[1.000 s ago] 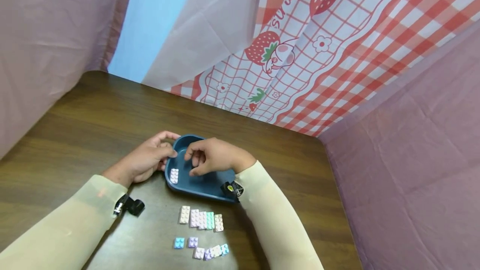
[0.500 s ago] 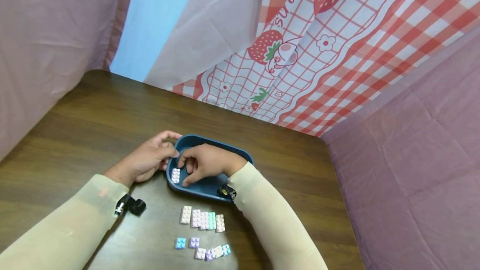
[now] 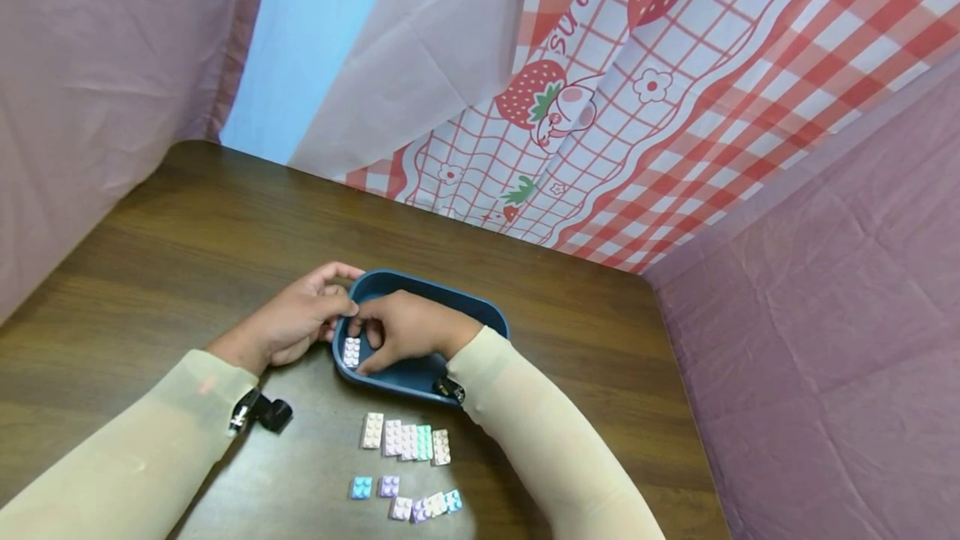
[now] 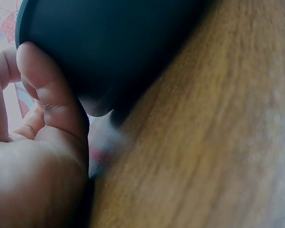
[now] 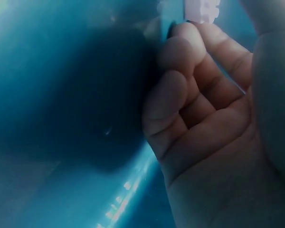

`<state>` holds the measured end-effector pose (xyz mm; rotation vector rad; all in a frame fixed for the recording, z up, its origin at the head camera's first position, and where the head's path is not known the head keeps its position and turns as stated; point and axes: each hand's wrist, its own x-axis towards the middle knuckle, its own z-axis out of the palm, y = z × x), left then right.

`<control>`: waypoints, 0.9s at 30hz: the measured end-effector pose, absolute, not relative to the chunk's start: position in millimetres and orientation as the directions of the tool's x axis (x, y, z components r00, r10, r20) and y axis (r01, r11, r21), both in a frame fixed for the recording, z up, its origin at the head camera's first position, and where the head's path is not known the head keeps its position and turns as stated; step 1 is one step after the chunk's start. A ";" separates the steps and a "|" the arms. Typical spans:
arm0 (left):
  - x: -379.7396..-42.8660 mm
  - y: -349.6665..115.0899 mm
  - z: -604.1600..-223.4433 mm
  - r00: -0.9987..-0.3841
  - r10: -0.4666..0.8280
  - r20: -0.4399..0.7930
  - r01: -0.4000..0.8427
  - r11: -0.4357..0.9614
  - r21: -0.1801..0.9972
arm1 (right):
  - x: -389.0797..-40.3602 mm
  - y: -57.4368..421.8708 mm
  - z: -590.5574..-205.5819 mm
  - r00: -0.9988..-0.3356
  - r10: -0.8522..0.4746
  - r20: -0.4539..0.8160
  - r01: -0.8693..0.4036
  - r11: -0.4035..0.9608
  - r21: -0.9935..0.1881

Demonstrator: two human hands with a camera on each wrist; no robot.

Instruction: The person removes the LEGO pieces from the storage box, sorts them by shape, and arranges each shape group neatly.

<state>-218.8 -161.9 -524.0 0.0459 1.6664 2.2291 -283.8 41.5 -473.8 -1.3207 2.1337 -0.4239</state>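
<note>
A dark blue tray (image 3: 420, 387) stands on the wooden table, its left end held between my left hand's (image 3: 303, 315) thumb and fingers. In the left wrist view the thumb (image 4: 47, 90) presses against the tray's outer wall (image 4: 109, 42). My right hand (image 3: 416, 327) reaches down inside the tray at that same end. There its thumb and index finger pinch a white building brick (image 3: 352, 352) with studs, one at each end. The right wrist view shows only part of this white brick (image 5: 203, 9), above the curled fingers (image 5: 168, 97); the thumb tip is outside that view.
In front of the tray lies a row of larger studded bricks, with a cream brick (image 3: 372, 431) and a mint brick (image 3: 423, 442). Nearer still are several small bricks, among them a blue brick (image 3: 361, 487). Curtains and a strawberry-patterned cloth (image 3: 517, 148) border the table.
My right hand has moved left inside the tray, and its thumb and index finger have come to the ends of the white brick. The left hand keeps its hold on the tray.
</note>
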 end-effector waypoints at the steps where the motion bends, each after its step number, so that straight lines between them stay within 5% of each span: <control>1: -218.8 -161.8 -524.0 -0.936 0.301 -0.184 -0.262 -0.243 0.934 | -283.6 41.0 -474.6 -0.336 -0.888 -0.313 -0.700 0.458 -0.547; 27: -219.2 -162.2 -525.5 -0.937 0.300 -0.176 -0.251 -0.233 0.940 | -283.9 42.7 -475.9 -0.341 -0.887 -0.313 -0.710 0.461 -0.533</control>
